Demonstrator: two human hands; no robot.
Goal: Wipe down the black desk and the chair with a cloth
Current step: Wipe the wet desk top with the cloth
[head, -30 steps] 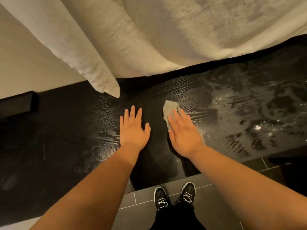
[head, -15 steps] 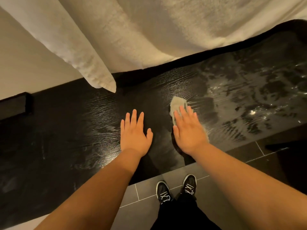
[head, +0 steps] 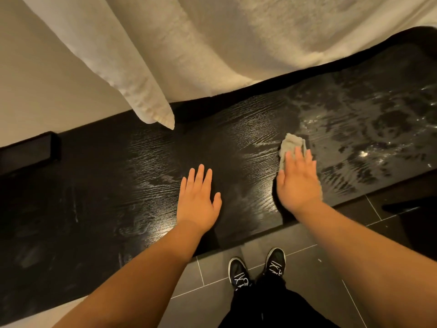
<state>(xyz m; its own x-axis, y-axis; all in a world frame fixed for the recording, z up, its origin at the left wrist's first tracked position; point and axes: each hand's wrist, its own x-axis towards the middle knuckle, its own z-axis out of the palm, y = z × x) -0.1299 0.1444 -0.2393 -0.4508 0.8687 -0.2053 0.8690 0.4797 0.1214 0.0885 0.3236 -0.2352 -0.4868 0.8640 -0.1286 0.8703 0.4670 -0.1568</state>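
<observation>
Straight fingers: right hand on cloth, left hand on desk, white fabric behind.

The black desk looks like wood with a ridged, open grain, glossy where light strikes it. Its right part carries a wet, streaky sheen. On the desk a grey cloth looks soft, nubbly and matt. Behind the desk hangs cream fabric, rough like towelling. Below the desk's near edge, grey floor tiles look smooth and matt.
</observation>
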